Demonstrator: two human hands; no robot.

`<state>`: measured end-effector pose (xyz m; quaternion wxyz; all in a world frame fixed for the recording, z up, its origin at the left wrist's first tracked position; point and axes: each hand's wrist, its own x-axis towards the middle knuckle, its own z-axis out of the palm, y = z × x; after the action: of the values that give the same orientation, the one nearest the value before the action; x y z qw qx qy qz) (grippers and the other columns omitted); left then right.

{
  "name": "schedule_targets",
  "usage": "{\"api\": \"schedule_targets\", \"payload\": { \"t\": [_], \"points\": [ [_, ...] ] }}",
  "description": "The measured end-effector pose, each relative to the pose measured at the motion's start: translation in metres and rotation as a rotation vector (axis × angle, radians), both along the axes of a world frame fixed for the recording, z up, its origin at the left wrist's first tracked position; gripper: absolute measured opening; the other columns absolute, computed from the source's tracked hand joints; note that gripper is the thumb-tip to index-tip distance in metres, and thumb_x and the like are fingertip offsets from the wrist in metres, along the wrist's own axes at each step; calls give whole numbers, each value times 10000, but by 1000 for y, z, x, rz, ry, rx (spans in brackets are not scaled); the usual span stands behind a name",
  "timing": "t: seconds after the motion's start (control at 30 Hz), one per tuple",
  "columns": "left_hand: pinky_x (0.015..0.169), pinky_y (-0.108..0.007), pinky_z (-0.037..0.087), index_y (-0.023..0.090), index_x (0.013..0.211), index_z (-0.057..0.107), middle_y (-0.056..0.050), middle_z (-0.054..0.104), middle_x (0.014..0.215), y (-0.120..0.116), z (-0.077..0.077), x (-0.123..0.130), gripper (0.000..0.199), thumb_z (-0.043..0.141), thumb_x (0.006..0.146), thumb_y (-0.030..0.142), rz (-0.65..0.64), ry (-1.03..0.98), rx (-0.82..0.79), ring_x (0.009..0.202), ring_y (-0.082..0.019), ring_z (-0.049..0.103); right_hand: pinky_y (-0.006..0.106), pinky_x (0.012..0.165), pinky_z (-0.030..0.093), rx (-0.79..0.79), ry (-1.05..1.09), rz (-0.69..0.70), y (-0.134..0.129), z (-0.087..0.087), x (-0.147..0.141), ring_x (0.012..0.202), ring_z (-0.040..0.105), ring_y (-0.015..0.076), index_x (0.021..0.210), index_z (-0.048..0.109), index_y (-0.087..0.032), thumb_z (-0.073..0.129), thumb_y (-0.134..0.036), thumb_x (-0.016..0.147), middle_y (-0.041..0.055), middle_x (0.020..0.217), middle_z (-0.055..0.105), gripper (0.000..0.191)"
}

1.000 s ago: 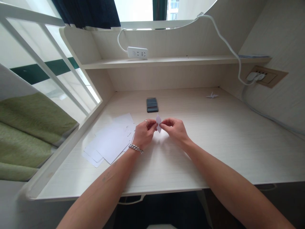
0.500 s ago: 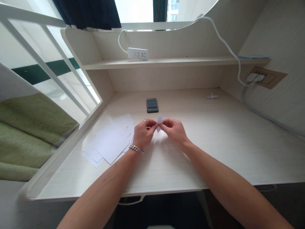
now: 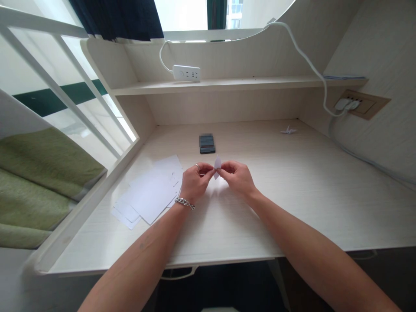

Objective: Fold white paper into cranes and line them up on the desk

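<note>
A small piece of folded white paper (image 3: 217, 162) stands upright between my hands, narrow and pointed at its top. My left hand (image 3: 196, 179), with a ring and a chain bracelet, pinches its left side between thumb and fingertips. From the other side my right hand (image 3: 237, 175) grips it the same way. Both hands are held just over the desk, and the fingertips cover part of the paper. Left of my left hand lie several loose sheets of white paper (image 3: 156, 186), overlapping, with small scraps at their right side.
Beyond my hands a dark phone-like object (image 3: 207, 144), partly pixelated, lies on the desk (image 3: 325, 195). A folded paper crane (image 3: 288, 130) rests at the back right. On the shelf (image 3: 227, 83) sits a white power strip (image 3: 186, 73); its cable runs toward a wall socket (image 3: 367, 105).
The view has shifted very slightly. Both hands keep the same pinch on the folded paper, with no clear movement.
</note>
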<state>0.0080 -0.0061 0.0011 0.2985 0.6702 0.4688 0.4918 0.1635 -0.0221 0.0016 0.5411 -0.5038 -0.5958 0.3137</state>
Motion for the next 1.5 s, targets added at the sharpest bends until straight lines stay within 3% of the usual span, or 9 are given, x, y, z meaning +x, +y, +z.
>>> {"api": "schedule_targets", "payload": {
  "t": [0.5,1.17,1.5],
  "points": [
    [710,-308,551,182,842,742,-58,757,825,-1,1,1,183,718,762,345,-41,-13,-14,738,-189,699,284,663,480,8,-145,-90,-1,2,1,693,669,182,747,696,-190,637,-303,770,27,733,726,130],
    [733,-298,563,193,955,751,-70,757,946,-6,6,4,212,674,807,323,-32,5,62,799,-182,702,286,690,505,68,-96,-61,-4,3,-1,725,676,178,800,677,-195,620,-319,820,38,793,730,139],
    [693,-287,540,188,884,734,-52,760,849,-6,7,4,165,655,820,318,12,146,45,732,-179,701,301,705,510,75,-162,-64,-5,1,-3,748,697,199,842,729,-200,625,-294,816,46,809,751,142]
  ]
}}
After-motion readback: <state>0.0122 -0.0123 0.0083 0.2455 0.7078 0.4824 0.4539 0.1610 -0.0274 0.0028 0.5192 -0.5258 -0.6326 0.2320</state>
